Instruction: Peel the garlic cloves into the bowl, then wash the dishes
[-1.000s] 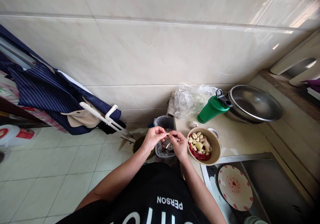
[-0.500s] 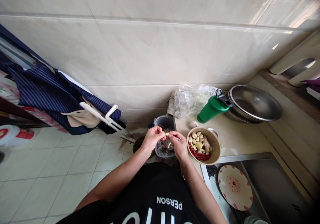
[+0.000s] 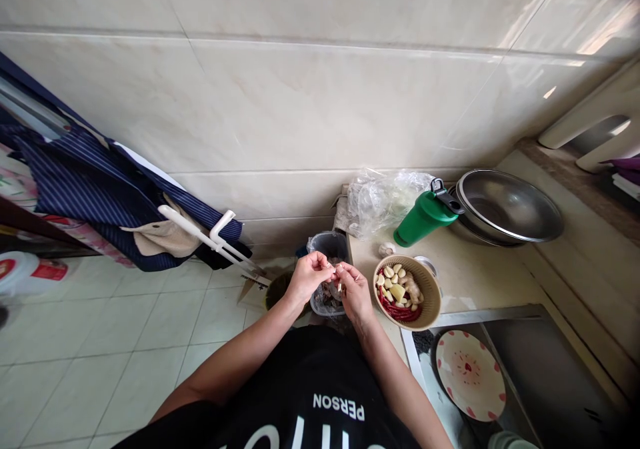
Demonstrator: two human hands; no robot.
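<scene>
My left hand [image 3: 306,279] is closed in a pinch, its fingertips meeting those of my right hand [image 3: 354,292]. Whatever is in the left fingers is too small to make out. A small pale garlic clove [image 3: 341,288] shows at the curled fingers of my right hand. Both hands are above a lined waste bin [image 3: 327,307] with scraps in it. Just right of them, a beige basket [image 3: 433,302] holds peeled garlic cloves [image 3: 389,272], ginger [image 3: 413,289] and red chillies [image 3: 403,312]. A whole garlic bulb [image 3: 387,249] lies behind the basket.
A green shaker bottle [image 3: 423,219], a crumpled clear plastic bag [image 3: 376,199] and metal bowls [image 3: 510,205] stand along the wall on the counter [image 3: 480,282]. A plate with red marks [image 3: 471,375] lies at the lower right. White poles [image 3: 220,242] and hanging striped cloth [image 3: 95,189] are on the left.
The garlic clove was between the fingertips of both hands; now it shows lower, at my right fingers. My hands have come slightly closer together.
</scene>
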